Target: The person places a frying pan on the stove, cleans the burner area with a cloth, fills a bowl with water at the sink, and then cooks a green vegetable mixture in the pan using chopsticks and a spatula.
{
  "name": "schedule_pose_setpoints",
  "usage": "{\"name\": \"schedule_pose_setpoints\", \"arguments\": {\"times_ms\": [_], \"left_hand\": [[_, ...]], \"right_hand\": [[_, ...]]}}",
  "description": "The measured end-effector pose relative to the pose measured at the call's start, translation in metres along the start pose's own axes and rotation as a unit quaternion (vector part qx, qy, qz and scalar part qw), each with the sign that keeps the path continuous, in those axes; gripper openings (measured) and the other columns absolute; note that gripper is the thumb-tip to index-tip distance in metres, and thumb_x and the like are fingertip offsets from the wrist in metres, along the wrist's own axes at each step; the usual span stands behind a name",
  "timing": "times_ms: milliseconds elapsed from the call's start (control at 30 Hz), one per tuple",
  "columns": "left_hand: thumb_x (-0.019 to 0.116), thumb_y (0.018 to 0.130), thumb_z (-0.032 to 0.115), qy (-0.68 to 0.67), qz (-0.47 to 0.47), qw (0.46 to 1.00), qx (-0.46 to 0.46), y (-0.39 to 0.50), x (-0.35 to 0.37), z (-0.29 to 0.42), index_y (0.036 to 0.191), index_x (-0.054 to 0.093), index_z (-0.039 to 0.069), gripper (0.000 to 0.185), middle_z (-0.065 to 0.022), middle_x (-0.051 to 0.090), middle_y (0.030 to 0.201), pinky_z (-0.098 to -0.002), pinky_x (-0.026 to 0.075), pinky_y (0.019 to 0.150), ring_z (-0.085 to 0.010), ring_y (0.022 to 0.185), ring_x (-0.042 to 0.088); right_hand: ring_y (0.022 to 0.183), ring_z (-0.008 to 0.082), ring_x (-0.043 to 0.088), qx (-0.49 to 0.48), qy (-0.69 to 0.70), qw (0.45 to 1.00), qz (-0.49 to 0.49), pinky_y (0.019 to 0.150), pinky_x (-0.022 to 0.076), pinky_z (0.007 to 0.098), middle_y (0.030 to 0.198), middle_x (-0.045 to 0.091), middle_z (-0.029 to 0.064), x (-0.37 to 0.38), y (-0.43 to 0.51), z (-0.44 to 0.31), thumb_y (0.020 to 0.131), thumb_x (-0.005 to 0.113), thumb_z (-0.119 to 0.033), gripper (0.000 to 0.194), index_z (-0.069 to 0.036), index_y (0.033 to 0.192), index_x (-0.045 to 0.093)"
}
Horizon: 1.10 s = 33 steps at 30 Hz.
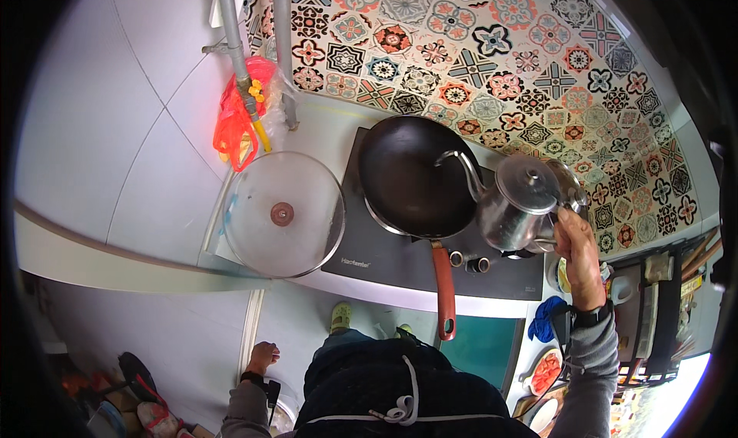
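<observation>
My right hand (576,253) grips the handle of a stainless steel long-spouted kettle (507,221). The kettle is over the right part of a black gas cooktop (369,273), its lid on. Its curved spout reaches over the inside of a dark wok (409,178). The wok sits on the left burner, and its red-brown handle (443,288) points towards me past the counter edge. No liquid shows at the spout. Low on the left, my left hand (264,355) hangs beside my body with curled fingers and nothing visible in them.
A glass lid (277,178) lies left of the cooktop, near a red plastic bag (236,121) by the pipes. Partly hidden metal cookware (568,187) stands behind the kettle. On the right are a blue cloth (545,320), a bowl of red pieces (546,371) and a rack (648,322).
</observation>
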<state>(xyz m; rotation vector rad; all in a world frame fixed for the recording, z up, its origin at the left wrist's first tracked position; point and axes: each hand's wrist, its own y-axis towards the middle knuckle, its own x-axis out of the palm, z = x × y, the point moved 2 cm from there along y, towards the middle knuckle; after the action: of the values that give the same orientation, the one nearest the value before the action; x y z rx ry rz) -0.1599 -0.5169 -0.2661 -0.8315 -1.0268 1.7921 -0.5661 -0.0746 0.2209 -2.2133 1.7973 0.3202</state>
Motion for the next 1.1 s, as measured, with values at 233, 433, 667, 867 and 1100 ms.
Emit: {"name": "schedule_pose_setpoints", "arguments": {"times_ms": [233,433,667,867,1100], "left_hand": [[0.056,0.089,0.015,-0.045,0.03,0.999,-0.004,-0.01,-0.014,-0.025,0.078,0.057,0.002,0.017,-0.0074,0.059,0.068,-0.027,0.043,0.044,-0.0146,0.053,0.056],[0.056,0.088,0.011,-0.065,0.036,0.997,-0.012,-0.001,-0.014,-0.014,0.077,0.056,0.003,0.014,-0.0068,0.057,0.065,-0.027,0.04,0.042,-0.0139,0.051,0.052],[0.054,0.089,0.016,-0.005,-0.048,0.999,-0.003,0.033,-0.016,0.02,0.079,0.061,0.002,0.018,-0.0103,0.066,0.078,-0.0306,0.051,0.052,-0.0179,0.064,0.065],[0.052,0.088,0.015,0.015,-0.072,0.997,0.029,0.049,-0.004,0.052,0.083,0.059,0.003,0.015,-0.0097,0.066,0.079,-0.0286,0.05,0.049,-0.0178,0.064,0.066],[0.052,0.089,0.018,0.002,-0.056,0.998,0.035,0.045,-0.002,0.043,0.088,0.06,0.004,0.016,-0.0091,0.067,0.08,-0.0301,0.05,0.052,-0.0191,0.067,0.067]], "right_hand": [[0.049,0.0038,0.019,0.011,0.03,0.998,0.058,0.045,0.0149,0.0228,0.057,0.025,-0.0084,0.014,0.043,-0.001,0.096,0.054,-0.036,0.04,-0.019,0.065,0.037],[0.049,0.0042,0.02,-0.013,0.01,0.989,0.145,0.046,0.0148,0.0239,0.055,0.028,-0.0086,-0.009,0.052,0.0,0.094,0.057,-0.04,0.04,-0.02,0.062,0.041],[0.048,0.0022,0.021,0.027,-0.013,0.987,0.16,0.045,0.0144,0.0223,0.057,0.028,-0.0097,-0.045,0.005,0.0,0.094,0.056,-0.037,0.037,-0.02,0.066,0.04],[0.047,0.0034,0.021,0.05,-0.073,0.986,0.142,0.044,0.0147,0.0231,0.053,0.027,-0.0086,-0.042,-0.044,-0.003,0.094,0.057,-0.037,0.043,-0.019,0.06,0.037],[0.046,0.0038,0.02,0.076,0.025,0.994,0.073,0.045,0.0139,0.0255,0.052,0.028,-0.0082,-0.006,-0.057,-0.007,0.096,0.055,-0.031,0.042,-0.016,0.06,0.04]]}}
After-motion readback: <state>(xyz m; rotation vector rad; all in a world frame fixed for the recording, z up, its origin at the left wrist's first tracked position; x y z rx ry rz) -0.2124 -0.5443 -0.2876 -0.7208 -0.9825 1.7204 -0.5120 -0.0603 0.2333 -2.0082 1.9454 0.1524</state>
